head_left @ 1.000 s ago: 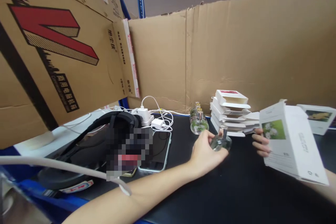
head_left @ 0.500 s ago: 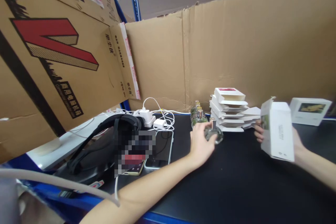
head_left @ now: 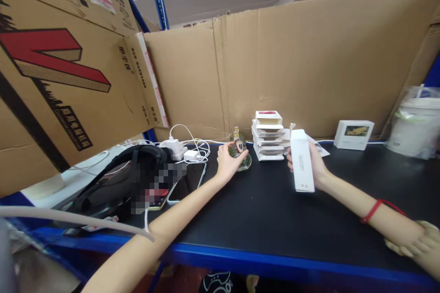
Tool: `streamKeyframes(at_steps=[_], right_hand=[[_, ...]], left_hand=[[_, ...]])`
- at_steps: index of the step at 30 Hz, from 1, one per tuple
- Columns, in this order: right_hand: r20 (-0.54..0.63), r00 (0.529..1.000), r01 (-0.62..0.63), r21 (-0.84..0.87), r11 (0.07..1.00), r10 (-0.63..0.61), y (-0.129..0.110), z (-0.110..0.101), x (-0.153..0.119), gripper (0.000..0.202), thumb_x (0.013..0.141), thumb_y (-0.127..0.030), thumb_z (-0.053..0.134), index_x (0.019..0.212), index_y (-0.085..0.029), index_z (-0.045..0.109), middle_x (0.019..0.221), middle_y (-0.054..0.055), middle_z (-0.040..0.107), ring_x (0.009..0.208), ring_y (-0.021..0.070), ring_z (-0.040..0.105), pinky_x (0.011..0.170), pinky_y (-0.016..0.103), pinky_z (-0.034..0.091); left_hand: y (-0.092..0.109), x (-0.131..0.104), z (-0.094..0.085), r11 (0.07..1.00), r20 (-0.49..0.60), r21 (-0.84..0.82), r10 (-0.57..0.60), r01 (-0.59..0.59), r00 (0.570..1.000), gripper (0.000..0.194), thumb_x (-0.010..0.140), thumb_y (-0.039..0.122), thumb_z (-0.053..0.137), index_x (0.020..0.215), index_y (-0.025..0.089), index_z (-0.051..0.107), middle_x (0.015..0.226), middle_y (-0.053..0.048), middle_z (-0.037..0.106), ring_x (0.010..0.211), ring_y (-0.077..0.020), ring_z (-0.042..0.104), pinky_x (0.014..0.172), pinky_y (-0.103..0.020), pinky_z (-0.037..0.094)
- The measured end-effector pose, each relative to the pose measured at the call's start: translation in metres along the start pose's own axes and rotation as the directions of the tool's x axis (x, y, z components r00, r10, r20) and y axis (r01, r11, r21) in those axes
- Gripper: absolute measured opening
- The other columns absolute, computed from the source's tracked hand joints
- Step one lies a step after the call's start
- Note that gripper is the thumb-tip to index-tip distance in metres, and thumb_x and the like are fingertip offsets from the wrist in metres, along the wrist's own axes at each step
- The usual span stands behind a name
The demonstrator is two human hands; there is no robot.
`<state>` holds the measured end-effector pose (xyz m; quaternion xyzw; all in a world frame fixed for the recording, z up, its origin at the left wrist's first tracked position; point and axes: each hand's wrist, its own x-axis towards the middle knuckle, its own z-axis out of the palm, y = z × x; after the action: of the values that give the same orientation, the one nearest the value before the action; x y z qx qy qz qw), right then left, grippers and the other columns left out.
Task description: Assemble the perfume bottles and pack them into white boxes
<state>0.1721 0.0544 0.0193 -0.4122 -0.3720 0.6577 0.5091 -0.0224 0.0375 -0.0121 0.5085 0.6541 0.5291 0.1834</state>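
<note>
My left hand (head_left: 229, 161) has its thumb and fingers around a clear glass bottle (head_left: 244, 162) with a shiny cap, low over the black table. More bottles with metallic caps (head_left: 236, 132) stand just behind it, partly hidden. In my right hand (head_left: 316, 165) is an upright white box (head_left: 302, 162) with small print on its side and a flap raised at the top. Between the hands, farther back, rises a stack of open white boxes (head_left: 268, 139).
A closed white box (head_left: 354, 135) with a picture and a bagged white cup (head_left: 414, 123) stand at the back right. On the left lie a black headset (head_left: 123, 178), a phone (head_left: 187, 183), white chargers (head_left: 177, 149) and cables. Cardboard walls (head_left: 292, 64) enclose the table's back.
The view has shifted right and back, bringing the cup and table's front edge into sight. My right hand and its box are closer to the stack; both hands keep their hold.
</note>
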Motion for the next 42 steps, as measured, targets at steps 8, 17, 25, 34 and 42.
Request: streamKeyframes(at_steps=[8, 17, 25, 34, 42], right_hand=[[0.035, 0.999, 0.028, -0.045, 0.999, -0.026, 0.003, 0.0, -0.005, 0.043, 0.089, -0.042, 0.032, 0.061, -0.017, 0.053, 0.048, 0.002, 0.05, 0.038, 0.0101, 0.043, 0.038, 0.021, 0.035], [0.03, 0.999, -0.029, -0.048, 0.998, 0.03, 0.0, 0.003, -0.009, 0.046, 0.09, -0.042, 0.03, 0.06, -0.016, 0.052, 0.045, 0.002, 0.05, 0.037, 0.0101, 0.045, 0.037, 0.019, 0.036], [-0.026, 1.0, -0.003, -0.037, 0.999, 0.002, 0.001, 0.003, -0.004, 0.041, 0.091, -0.037, 0.032, 0.063, -0.016, 0.053, 0.047, 0.001, 0.051, 0.037, 0.0092, 0.044, 0.037, 0.019, 0.036], [-0.04, 0.999, 0.022, -0.079, 0.997, -0.025, 0.002, 0.001, 0.0, 0.043, 0.091, -0.039, 0.03, 0.062, -0.016, 0.053, 0.047, 0.001, 0.052, 0.035, 0.0094, 0.043, 0.036, 0.02, 0.035], [-0.068, 0.998, 0.013, -0.054, 0.998, -0.017, 0.0, 0.004, -0.001, 0.044, 0.092, -0.038, 0.03, 0.061, -0.016, 0.053, 0.045, 0.001, 0.05, 0.035, 0.0097, 0.043, 0.035, 0.02, 0.034]], left_hand=[[-0.007, 0.002, 0.002, 0.994, 0.1, -0.111, 0.015, -0.004, 0.995, 0.012, 0.074, 0.023, 0.058, 0.078, 0.017, 0.048, 0.088, -0.003, 0.058, 0.098, -0.0155, 0.053, 0.091, -0.028, 0.036], [0.0, 0.005, -0.012, 0.992, 0.172, -0.123, 0.004, 0.018, 0.985, 0.014, 0.068, 0.025, 0.064, 0.072, 0.015, 0.054, 0.076, -0.002, 0.06, 0.075, -0.0139, 0.056, 0.073, -0.024, 0.042], [-0.003, 0.013, -0.025, 0.996, 0.103, 0.034, 0.073, -0.077, 0.992, 0.034, 0.064, 0.038, 0.068, 0.061, 0.017, 0.041, 0.063, 0.002, 0.045, 0.065, -0.0126, 0.044, 0.064, -0.024, 0.034], [-0.006, 0.019, -0.037, 0.98, 0.216, 0.124, 0.128, -0.158, 0.968, 0.035, 0.074, 0.025, 0.061, 0.055, 0.019, 0.033, 0.05, 0.007, 0.035, 0.05, -0.0099, 0.037, 0.053, -0.022, 0.026], [-0.003, 0.018, -0.045, 0.935, 0.066, 0.248, 0.246, -0.254, 0.967, 0.028, 0.082, 0.021, 0.05, 0.058, 0.019, 0.036, 0.047, 0.006, 0.035, 0.047, -0.011, 0.033, 0.054, -0.023, 0.022]])
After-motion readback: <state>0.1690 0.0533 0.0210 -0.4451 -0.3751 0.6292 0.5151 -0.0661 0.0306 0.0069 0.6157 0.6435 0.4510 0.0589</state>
